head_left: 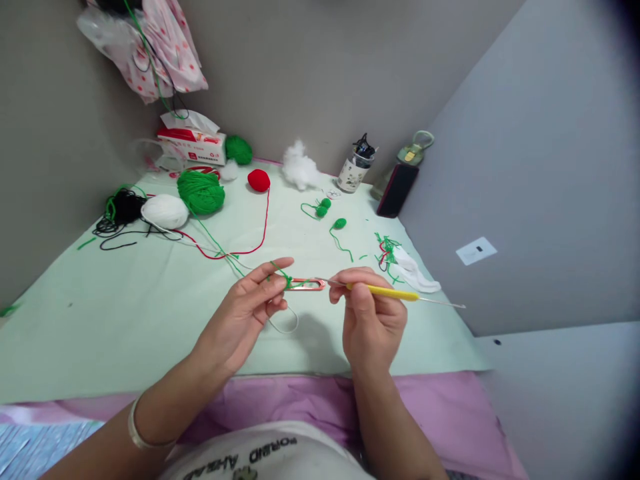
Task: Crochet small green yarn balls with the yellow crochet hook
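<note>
My left hand (245, 303) is closed on one end of a slim orange-red hair clip (311, 289), pinching it between thumb and fingers. Green yarn (289, 280) is looped around that end and runs over the raised index finger. In my right hand (373, 320) is a double-ended crochet hook (390, 292) with a yellow handle, held like a pen. Its left tip lies at the clip's free end, where a green strand stretches across. Whether the hook has caught the strand is too small to tell. A white yarn loop (295, 323) hangs below my left hand.
Green (201, 192), white (165, 211) and red (259, 180) yarn balls lie at the back left, strands trailing forward. Behind are a tissue box (200, 147), white stuffing (300, 165), a pen cup (354, 170) and a phone (398, 191). Yarn scraps (387, 250) lie right.
</note>
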`<state>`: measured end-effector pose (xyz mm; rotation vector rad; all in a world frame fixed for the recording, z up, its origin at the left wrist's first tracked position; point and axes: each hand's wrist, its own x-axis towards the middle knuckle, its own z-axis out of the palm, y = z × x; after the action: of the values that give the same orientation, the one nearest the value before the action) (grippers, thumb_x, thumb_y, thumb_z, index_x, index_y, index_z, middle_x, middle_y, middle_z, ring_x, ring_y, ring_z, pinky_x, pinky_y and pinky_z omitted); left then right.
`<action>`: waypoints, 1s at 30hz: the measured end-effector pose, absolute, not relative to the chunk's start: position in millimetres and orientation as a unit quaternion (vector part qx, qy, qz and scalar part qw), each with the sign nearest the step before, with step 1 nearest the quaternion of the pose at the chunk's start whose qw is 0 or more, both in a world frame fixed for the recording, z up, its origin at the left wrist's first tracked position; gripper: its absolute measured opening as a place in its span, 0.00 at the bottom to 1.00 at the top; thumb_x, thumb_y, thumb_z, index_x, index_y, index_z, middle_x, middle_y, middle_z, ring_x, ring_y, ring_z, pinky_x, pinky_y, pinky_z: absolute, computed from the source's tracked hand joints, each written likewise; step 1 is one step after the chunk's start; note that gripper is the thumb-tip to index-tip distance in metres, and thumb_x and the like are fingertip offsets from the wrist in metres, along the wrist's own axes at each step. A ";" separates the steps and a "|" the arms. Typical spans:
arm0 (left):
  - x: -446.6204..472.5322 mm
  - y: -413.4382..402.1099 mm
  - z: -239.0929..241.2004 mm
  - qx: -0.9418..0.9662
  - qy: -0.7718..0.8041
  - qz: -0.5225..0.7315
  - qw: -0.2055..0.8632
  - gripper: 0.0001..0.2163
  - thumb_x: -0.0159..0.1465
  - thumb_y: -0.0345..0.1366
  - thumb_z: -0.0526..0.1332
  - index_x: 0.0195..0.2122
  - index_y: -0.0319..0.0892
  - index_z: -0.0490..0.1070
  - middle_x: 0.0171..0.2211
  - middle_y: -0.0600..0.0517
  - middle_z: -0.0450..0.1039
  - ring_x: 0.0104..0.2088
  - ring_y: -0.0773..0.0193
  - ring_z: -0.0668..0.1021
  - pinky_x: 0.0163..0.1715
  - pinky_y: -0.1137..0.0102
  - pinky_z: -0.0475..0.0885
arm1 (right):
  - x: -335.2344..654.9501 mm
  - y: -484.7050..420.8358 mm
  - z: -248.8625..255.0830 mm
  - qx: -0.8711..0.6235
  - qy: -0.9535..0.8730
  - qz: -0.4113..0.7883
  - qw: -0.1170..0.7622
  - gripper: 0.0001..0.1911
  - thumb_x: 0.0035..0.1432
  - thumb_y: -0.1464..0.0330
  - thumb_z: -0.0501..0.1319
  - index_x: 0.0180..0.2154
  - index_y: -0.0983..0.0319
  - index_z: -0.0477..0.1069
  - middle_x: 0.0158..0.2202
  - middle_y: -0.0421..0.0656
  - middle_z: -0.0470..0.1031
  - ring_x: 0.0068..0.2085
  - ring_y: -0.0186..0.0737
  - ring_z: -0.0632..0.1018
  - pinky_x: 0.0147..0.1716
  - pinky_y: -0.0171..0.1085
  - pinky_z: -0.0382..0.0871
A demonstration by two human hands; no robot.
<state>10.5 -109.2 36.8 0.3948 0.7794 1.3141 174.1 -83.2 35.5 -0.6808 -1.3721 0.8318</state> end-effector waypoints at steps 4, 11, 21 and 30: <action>15.0 -112.0 38.4 0.225 0.357 0.570 0.704 0.12 0.61 0.32 0.73 0.47 0.42 0.83 0.37 0.53 0.77 0.34 0.70 0.78 0.37 0.78 0.77 | 171.6 -84.3 34.7 -0.291 -0.589 0.428 0.620 0.08 0.68 0.66 0.62 0.40 0.58 0.81 0.36 0.44 0.79 0.32 0.38 0.77 0.31 0.40 0.73; 13.7 -113.1 36.6 0.232 0.359 0.582 0.692 0.05 0.61 0.33 0.73 0.39 0.43 0.83 0.37 0.55 0.76 0.32 0.72 0.79 0.36 0.79 0.76 | 171.4 -88.5 33.3 -0.293 -0.594 0.407 0.629 0.09 0.69 0.68 0.61 0.39 0.58 0.81 0.35 0.44 0.79 0.34 0.38 0.77 0.30 0.40 0.74; 13.9 -112.3 38.6 0.242 0.360 0.579 0.690 0.03 0.62 0.32 0.71 0.37 0.41 0.82 0.34 0.55 0.75 0.32 0.71 0.77 0.36 0.78 0.76 | 170.5 -88.4 34.9 -0.315 -0.614 0.376 0.618 0.09 0.69 0.67 0.60 0.39 0.58 0.80 0.36 0.45 0.80 0.34 0.40 0.78 0.31 0.41 0.76; 14.2 -113.3 38.1 0.248 0.360 0.573 0.694 0.03 0.62 0.32 0.71 0.37 0.42 0.82 0.36 0.55 0.75 0.33 0.71 0.78 0.37 0.77 0.75 | 170.3 -88.7 33.2 -0.296 -0.640 0.338 0.623 0.10 0.69 0.72 0.60 0.41 0.57 0.80 0.37 0.44 0.81 0.35 0.39 0.78 0.32 0.40 0.75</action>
<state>14.2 -113.3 38.1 0.5531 0.8031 1.2783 170.3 -88.7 33.2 -0.6797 -1.4701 0.7759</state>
